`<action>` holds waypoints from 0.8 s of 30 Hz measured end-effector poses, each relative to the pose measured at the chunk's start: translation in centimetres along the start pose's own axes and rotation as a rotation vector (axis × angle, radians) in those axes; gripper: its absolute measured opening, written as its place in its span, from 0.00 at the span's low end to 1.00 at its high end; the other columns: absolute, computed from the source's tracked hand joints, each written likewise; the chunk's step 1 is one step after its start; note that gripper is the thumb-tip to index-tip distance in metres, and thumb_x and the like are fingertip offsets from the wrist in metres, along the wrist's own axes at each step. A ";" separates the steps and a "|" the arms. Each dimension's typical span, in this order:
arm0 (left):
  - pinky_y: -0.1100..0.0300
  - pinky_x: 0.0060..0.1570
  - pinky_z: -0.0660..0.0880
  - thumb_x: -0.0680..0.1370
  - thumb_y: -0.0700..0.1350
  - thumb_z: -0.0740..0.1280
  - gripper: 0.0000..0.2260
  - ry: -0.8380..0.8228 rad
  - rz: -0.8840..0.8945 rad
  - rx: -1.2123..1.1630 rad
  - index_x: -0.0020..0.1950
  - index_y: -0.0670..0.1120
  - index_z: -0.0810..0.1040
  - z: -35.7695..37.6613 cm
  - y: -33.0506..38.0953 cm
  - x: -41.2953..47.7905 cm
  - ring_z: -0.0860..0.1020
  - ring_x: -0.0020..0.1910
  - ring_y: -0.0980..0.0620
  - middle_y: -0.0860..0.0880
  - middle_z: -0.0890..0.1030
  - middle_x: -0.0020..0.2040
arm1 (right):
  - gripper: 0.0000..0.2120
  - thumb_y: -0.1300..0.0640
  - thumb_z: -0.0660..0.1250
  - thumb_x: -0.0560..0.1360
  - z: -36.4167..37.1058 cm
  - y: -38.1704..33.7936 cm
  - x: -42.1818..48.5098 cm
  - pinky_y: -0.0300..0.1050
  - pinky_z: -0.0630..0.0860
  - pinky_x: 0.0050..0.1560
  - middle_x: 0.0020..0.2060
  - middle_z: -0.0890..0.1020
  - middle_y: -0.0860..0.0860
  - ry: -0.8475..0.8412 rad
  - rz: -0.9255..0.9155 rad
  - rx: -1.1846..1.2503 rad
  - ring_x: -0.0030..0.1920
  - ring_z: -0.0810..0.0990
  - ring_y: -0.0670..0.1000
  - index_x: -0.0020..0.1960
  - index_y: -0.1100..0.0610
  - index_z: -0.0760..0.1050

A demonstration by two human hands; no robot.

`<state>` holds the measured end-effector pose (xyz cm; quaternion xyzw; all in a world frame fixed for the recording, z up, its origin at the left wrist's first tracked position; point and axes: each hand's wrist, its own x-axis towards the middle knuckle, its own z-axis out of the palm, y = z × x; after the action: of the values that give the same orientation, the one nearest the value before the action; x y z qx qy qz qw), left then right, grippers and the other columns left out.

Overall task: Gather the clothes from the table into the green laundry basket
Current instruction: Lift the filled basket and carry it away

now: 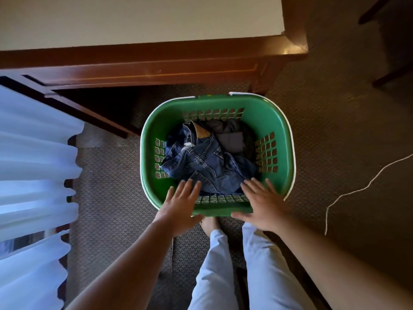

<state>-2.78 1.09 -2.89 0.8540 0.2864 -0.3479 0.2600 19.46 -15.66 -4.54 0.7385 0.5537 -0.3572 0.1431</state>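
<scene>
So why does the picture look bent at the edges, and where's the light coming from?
Head view: the wide lens curves the table edge and stretches the forearms. Daylight through the curtain blows out to pale blue on that side, while the carpet on the opposite side falls dark. A small glare spot sits on the table corner. The basket, jeans, left hand and right hand look fairly sharp.

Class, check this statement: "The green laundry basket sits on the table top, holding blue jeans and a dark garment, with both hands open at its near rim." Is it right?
One detail is wrong. The head view shows the green laundry basket standing on the carpet in front of the table, not on its top. The rest holds: blue jeans and a dark garment lie inside, with the left hand and right hand open at its near rim.
</scene>
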 end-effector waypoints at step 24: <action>0.45 0.80 0.56 0.83 0.51 0.65 0.34 0.097 -0.070 0.085 0.84 0.48 0.52 3.1 2.0 -1.1 0.61 0.80 0.45 0.45 0.65 0.80 | 0.34 0.41 0.64 0.80 1.1 -2.1 -1.9 0.60 0.52 0.79 0.79 0.65 0.48 -0.003 0.023 0.105 0.79 0.62 0.52 0.81 0.48 0.57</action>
<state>-3.42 -2.65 -3.53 0.8696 0.3135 -0.3266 0.1969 16.85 -16.96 -3.61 0.7508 0.5253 -0.3852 0.1092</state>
